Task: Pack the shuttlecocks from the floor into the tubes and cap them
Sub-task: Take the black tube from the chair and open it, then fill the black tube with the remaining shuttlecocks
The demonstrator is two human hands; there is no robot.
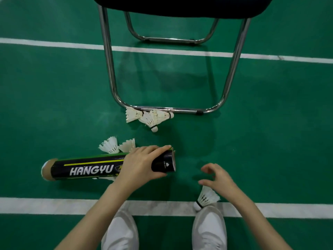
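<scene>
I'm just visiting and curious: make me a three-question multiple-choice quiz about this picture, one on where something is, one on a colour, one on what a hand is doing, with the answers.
1. Where does the shuttlecock nearest the right hand lie?
A. Under the chair seat
B. On the white line by the right shoe
C. Inside the tube

2. What colour is the floor?
A. Blue
B. Grey
C. Green

3. What is the left hand doing?
A. Gripping the tube
B. Hanging free
C. Pinching a feather

Answers:
1 B: the shuttlecock rests with its cork on the white line, beside the right shoe.
2 C: the court surface is green around the chair.
3 A: its fingers curl round the black tube near the open end; the right hand hovers with nothing in its grip.
</scene>
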